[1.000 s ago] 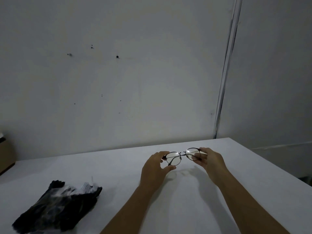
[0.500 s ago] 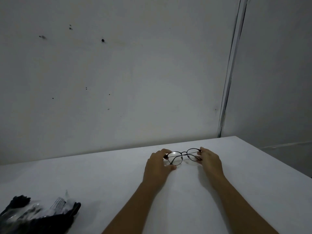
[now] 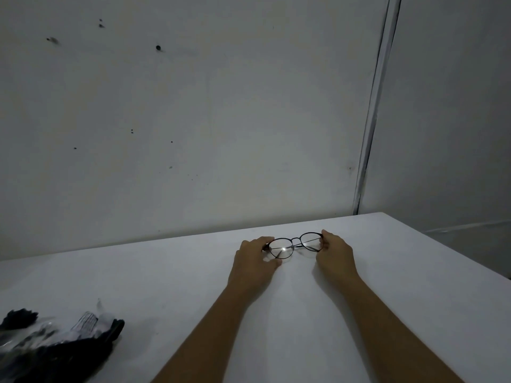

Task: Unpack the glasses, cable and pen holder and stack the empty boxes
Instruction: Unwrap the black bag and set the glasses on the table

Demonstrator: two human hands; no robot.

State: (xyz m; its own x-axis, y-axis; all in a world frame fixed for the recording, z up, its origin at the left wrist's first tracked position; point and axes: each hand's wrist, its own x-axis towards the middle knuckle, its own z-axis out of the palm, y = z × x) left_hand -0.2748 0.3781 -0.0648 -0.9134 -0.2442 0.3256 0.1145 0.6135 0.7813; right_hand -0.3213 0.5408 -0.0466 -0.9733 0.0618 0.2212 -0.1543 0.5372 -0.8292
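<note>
You have lowered the glasses (image 3: 295, 244) from mid-air down to the white table (image 3: 166, 272), near its far edge. Your left hand (image 3: 254, 261) and right hand (image 3: 336, 252) each pinch one end of the frame, fingers curled. Black wrapping (image 3: 55, 344) lies at the near left.

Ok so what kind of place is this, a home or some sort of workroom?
Probably a bare workroom or recording corner: a plain white table set against a scuffed, undecorated white wall, with glasses in the left hand and right hand and crumpled black packaging lying on it.
</note>
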